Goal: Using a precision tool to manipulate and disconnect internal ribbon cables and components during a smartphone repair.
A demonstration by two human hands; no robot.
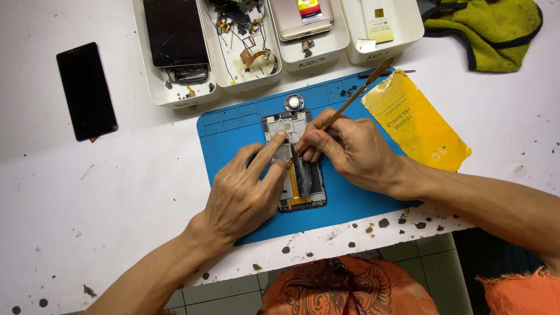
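While our right hand [350, 149] pinches a thin wooden-handled pry tool [344, 108], tip inside the opened phone frame [294, 160] on the blue mat [227, 131], our left hand [245, 189] grasps nothing and presses the frame flat. We judge a slip could tear the orange flex strip. Beyond, white trays [175, 96] hold a cracked screen, loose cables and a gold back cover.

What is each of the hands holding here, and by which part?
The right hand pinches a thin spudger low on its shaft, near the working tip. The left hand grips nothing; its fingers press on the opened phone.
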